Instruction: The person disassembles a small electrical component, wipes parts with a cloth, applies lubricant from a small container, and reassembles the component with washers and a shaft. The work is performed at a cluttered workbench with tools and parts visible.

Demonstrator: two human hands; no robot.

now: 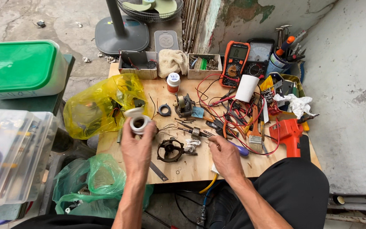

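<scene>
My left hand (136, 146) holds a small white round jar (140, 124) up over the wooden board; its white lid (133, 112) sits just above it, off the opening. My right hand (225, 156) rests on the board with fingers curled, on or beside a purple-handled tool (241, 149); whether it grips the tool is unclear. A black round motor frame (170, 149) lies between my hands, with a crumpled white scrap (191, 144) and a rotor shaft (193, 131) next to it.
The wooden board (191, 165) carries a yellow plastic bag (100, 106), two small parts boxes (138, 64), a cloth (172, 61), two multimeters (236, 61), red test leads (234, 112), a brush (255, 129) and an orange power tool (289, 135). Plastic bins (13, 157) stand at left, a fan base (121, 36) behind.
</scene>
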